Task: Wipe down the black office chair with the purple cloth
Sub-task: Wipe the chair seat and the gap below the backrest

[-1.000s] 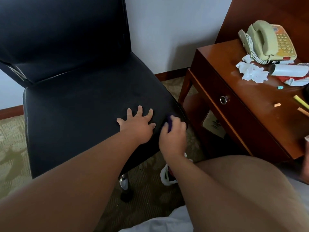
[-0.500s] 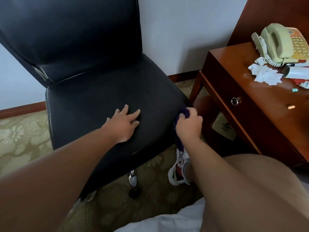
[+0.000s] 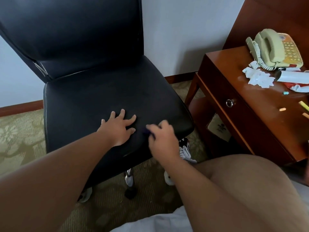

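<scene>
Black padded chair seat point(image 3: 93, 101) lies bare ahead of the left hand point(image 3: 117, 129); a red-brown wooden nightstand point(image 3: 234, 91) blocks past the right hand point(image 3: 163, 139).

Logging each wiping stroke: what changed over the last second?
The right hand, gripping the cloth, was at the seat's front right edge half a second ago. It has since swept left onto the seat top and is now close beside the left hand, blurred by motion. The left hand stayed flat on the chair, fingers spread. The cloth was never let go.
</scene>
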`<move>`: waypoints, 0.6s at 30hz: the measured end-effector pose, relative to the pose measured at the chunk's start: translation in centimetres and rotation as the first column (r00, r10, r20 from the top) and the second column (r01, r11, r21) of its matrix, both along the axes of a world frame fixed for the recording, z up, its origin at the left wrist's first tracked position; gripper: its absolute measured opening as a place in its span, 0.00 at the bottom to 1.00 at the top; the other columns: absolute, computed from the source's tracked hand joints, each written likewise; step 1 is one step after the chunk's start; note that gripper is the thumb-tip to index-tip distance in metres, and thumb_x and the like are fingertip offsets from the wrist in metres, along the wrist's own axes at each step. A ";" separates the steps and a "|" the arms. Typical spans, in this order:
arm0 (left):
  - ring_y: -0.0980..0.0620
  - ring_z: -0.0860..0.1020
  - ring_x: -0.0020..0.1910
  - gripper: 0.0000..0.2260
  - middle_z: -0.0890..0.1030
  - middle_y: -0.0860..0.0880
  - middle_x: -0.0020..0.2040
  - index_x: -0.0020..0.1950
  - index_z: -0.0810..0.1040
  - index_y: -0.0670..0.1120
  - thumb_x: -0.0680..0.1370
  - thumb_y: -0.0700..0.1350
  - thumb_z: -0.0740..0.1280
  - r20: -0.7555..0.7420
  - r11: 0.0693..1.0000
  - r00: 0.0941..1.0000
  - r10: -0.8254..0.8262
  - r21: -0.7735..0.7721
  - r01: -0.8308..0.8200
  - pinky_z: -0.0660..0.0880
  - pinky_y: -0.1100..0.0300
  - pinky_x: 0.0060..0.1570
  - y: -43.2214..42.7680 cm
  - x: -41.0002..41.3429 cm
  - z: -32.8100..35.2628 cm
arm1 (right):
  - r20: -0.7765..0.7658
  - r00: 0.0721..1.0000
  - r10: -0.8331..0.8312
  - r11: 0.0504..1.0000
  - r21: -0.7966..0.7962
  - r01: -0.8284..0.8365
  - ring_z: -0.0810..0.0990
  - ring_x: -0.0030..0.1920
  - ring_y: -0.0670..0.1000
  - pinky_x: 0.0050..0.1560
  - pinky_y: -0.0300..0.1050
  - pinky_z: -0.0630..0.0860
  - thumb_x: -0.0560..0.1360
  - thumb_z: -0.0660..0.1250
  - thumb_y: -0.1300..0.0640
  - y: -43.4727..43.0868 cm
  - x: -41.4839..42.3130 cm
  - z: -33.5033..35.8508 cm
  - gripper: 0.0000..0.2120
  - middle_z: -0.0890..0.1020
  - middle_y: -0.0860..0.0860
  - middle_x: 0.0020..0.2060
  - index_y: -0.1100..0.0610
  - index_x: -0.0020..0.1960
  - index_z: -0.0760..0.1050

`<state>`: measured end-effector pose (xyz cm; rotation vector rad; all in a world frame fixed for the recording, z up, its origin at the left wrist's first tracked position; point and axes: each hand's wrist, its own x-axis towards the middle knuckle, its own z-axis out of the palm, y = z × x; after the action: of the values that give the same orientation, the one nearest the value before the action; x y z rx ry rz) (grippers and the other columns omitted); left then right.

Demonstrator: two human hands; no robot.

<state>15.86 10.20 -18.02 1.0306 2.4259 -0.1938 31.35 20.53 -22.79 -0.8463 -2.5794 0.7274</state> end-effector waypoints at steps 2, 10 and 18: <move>0.41 0.41 0.80 0.25 0.41 0.50 0.82 0.80 0.47 0.65 0.84 0.60 0.51 0.002 1.000 1.000 -0.008 0.007 0.008 0.46 0.36 0.76 -0.4 -0.1 -0.1 | -0.010 0.979 -0.206 0.975 -0.089 0.204 0.73 0.55 0.56 0.49 0.52 0.78 0.78 0.64 0.56 3.4 0.0 0.3 0.14 0.72 0.52 0.55 0.45 0.61 0.80; 0.41 0.40 0.80 0.25 0.41 0.51 0.82 0.80 0.47 0.66 0.84 0.60 0.52 0.050 1.000 0.999 0.003 -0.018 -0.002 0.45 0.34 0.76 -0.1 -0.5 0.3 | 0.067 0.853 -0.517 0.793 -0.337 0.507 0.78 0.50 0.58 0.50 0.57 0.82 0.80 0.56 0.50 8.8 -0.9 0.5 0.13 0.68 0.50 0.54 0.41 0.60 0.76; 0.39 0.40 0.80 0.25 0.41 0.50 0.82 0.80 0.48 0.65 0.84 0.58 0.54 0.046 0.998 0.999 0.012 -0.064 -0.009 0.47 0.33 0.75 0.7 -0.4 0.5 | 0.223 0.975 0.020 0.998 -0.062 -0.006 0.72 0.58 0.55 0.49 0.51 0.77 0.81 0.61 0.51 -3.4 -1.2 1.7 0.17 0.70 0.53 0.59 0.47 0.69 0.72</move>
<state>15.42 10.87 -17.50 0.9834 2.3674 -0.2402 30.11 17.17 -21.10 -0.9827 -2.7748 0.7564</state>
